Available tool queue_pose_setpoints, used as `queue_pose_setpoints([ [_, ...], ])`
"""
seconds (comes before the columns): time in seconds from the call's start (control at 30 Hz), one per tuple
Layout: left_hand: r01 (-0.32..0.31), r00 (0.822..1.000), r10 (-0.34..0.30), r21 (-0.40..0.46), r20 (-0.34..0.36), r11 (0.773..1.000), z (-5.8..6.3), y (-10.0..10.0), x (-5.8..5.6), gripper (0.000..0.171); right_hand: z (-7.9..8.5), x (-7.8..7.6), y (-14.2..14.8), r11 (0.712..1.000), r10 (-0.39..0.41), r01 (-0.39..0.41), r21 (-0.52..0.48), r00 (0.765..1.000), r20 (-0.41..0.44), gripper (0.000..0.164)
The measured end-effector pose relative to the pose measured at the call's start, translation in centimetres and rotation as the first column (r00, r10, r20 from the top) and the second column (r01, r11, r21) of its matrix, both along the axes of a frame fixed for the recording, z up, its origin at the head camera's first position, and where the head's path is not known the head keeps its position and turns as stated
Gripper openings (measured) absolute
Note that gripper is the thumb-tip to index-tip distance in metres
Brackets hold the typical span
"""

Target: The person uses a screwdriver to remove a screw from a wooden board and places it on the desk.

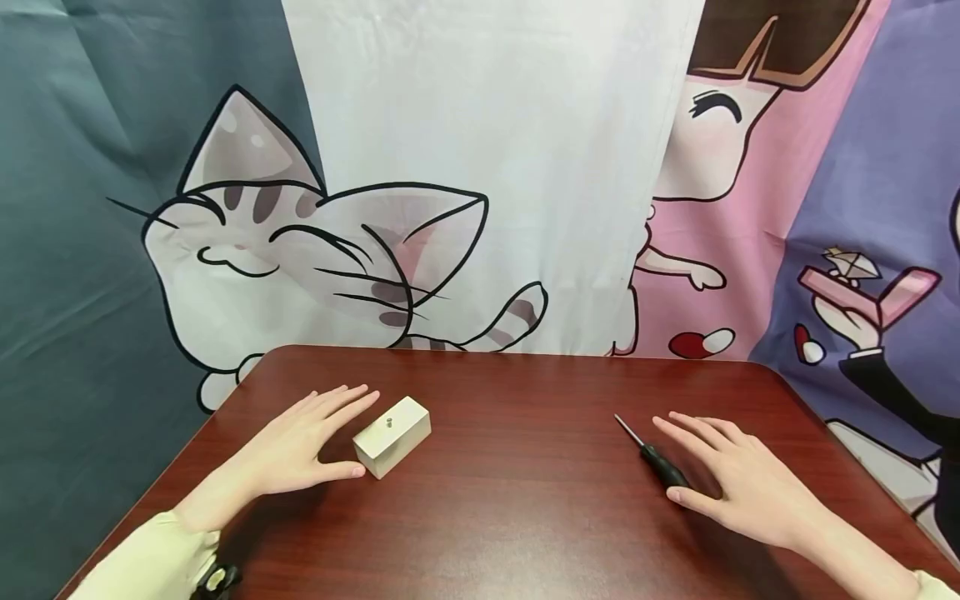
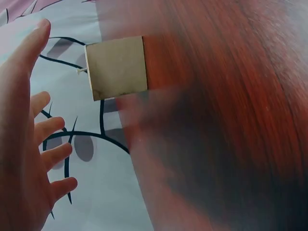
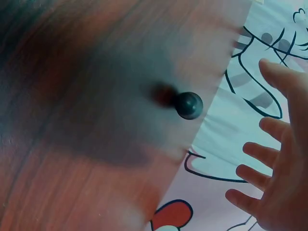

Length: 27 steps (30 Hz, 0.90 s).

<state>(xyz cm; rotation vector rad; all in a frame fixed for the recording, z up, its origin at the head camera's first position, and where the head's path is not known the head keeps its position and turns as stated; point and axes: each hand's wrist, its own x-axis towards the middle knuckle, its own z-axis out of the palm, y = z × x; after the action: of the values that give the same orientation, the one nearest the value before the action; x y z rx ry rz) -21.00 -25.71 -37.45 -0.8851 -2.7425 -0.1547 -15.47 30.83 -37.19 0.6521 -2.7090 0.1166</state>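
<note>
A pale wooden block rests on the table, with a small screw standing up out of its top face. My left hand is just left of the block, fingers spread and thumb tip close to the block's near corner. In the left wrist view, one square end of the block faces the camera and the screw sticks out at its side. A screwdriver with a black handle and thin metal shaft lies on the right half of the table. Over its handle end hovers my right hand, fingers extended and holding nothing.
The reddish-brown wooden table has rounded far corners. Behind its far edge hangs a printed cloth with a cartoon cat and figures. A dark wristband shows at the left sleeve.
</note>
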Motion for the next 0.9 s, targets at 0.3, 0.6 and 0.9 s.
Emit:
queue_pose_setpoints([
  [0.3,0.011,0.996,-0.008,0.034,-0.090,0.999,-1.3,0.5,-0.9,0.086,-1.4,-0.5,-0.2,0.999,-0.037,0.037,-0.009,0.999,0.028,0.076],
  [0.6,-0.080,0.997,0.080,0.048,-0.001,0.996,-2.3,0.8,-1.1,0.089,-2.8,-1.0,-0.3,0.998,-0.065,0.065,0.001,0.997,0.044,0.073],
  [0.9,-0.107,0.994,0.102,0.096,0.049,0.990,-3.0,1.0,-1.3,0.079,-3.7,-1.4,-0.2,0.988,-0.149,0.151,-0.011,0.981,0.121,0.060],
])
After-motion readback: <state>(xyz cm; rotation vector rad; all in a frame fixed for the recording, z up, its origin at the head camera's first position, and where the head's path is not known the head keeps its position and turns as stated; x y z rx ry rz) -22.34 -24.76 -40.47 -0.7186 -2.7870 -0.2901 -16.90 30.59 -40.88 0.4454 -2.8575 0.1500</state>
